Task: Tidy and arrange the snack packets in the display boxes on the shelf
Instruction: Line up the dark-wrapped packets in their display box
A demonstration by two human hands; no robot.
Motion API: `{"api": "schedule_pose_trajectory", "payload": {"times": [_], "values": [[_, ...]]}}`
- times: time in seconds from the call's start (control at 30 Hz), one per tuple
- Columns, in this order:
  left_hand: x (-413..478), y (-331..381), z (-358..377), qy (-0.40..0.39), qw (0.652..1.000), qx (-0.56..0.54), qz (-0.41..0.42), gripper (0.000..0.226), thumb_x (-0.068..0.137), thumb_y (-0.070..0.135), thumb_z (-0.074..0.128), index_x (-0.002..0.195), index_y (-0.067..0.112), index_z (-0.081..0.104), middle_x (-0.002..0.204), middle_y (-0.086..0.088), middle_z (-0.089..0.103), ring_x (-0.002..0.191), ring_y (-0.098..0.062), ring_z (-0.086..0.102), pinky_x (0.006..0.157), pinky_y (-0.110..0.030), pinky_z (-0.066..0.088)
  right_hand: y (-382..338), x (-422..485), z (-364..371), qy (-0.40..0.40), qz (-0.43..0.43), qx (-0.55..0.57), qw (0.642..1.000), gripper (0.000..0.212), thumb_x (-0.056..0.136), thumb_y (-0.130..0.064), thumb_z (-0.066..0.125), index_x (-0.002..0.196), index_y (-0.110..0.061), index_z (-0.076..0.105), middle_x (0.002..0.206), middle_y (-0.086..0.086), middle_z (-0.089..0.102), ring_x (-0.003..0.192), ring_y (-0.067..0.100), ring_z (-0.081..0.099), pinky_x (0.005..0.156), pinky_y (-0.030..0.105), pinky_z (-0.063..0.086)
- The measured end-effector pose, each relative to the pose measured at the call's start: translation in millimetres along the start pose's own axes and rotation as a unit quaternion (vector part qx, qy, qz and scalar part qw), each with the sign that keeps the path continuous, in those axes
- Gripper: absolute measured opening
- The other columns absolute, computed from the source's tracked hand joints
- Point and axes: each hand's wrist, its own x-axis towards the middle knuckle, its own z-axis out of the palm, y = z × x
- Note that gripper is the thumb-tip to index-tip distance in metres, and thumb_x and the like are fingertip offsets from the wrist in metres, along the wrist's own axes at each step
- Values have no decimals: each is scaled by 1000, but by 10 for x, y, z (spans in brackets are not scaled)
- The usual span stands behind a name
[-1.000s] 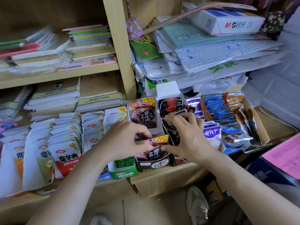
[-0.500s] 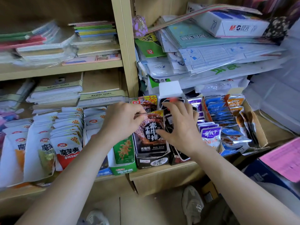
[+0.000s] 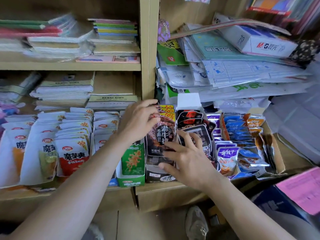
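left hand (image 3: 140, 120) pinching tops of dark steak snack packets (image 3: 162, 134), right hand (image 3: 188, 158) fingers spread, pressing packet fronts, packets upright in black display box (image 3: 155, 175) at shelf (image 3: 173, 186) front edge, green display box (image 3: 131, 181) touching its left side

The brown packet (image 3: 162, 134), earlier low at the front of the dark box (image 3: 155, 175), stands upright in it. The left hand (image 3: 138, 120) curls over its top at 11 o'clock; the right hand (image 3: 188, 156) spreads flat at 5 o'clock.
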Motion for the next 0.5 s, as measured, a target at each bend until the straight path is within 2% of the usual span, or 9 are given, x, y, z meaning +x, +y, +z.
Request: {"api": "schedule_pose_trajectory", "payload": {"times": [0.07, 0.13, 0.2, 0.27, 0.37, 0.4, 0.5], "values": [[30, -1, 2, -4, 1000, -11, 2, 24, 98, 33, 64, 116, 20, 72, 139, 9, 61, 112, -17, 63, 95, -31, 46, -3, -10, 16, -1, -10, 9, 1000, 49, 100, -59, 38, 92, -28, 75, 118, -14, 68, 142, 23, 36, 113, 52, 19], [51, -10, -12, 1, 1000, -25, -8, 24, 100, 32, 59, 118, 20, 70, 125, 8, 68, 98, -13, 63, 69, -14, 37, 34, 5, 9, 7, -10, 15, 1000, 40, 100, -52, 43, 96, -27, 74, 117, -14, 68, 139, 19, 39, 111, 48, 22], [65, -30, -35, 7, 999, -30, -17, 25, 102, 35, 57, 119, 20, 68, 107, 9, 68, 84, -11, 58, 57, -16, 29, 92, 51, -23, 25, -10, 14, 1000, 27, 93, -42, 58, 108, -26, 73, 123, -10, 67, 131, 18, 47, 103, 46, 31], [79, -48, -46, 5, 1000, -29, -9, 27, 101, 37, 57, 120, 20, 67, 105, 8, 69, 84, -14, 60, 59, -26, 32, 138, 144, -73, 48, 9, 43, 998, 32, 84, -30, 74, 115, -22, 73, 125, -5, 67, 120, 20, 57, 94, 45, 41], [87, -64, -36, -9, 999, -31, 24, 23, 99, 34, 61, 115, 20, 70, 129, 9, 66, 111, -17, 61, 78, -31, 44, 212, 389, -186, 88, 82, 130, 984, 37, 80, -20, 81, 116, -15, 71, 115, 0, 68, 107, 23, 59, 91, 34, 46], [83, -71, -33, -13, 999, -28, 31, 23, 99, 33, 62, 115, 21, 71, 134, 10, 63, 118, -16, 57, 83, -30, 42, 256, 485, -226, 92, 114, 151, 978, 39, 80, -20, 81, 116, -16, 69, 113, -1, 67, 106, 21, 58, 92, 31, 45], [80, -111, -12, 1, 999, -26, 25, 26, 100, 33, 59, 121, 21, 70, 132, 13, 63, 116, -14, 58, 79, -24, 37, 376, 678, -266, 70, 182, 162, 967, 45, 77, -24, 84, 116, -16, 63, 106, -8, 59, 99, 6, 47, 93, 31, 45]]}}
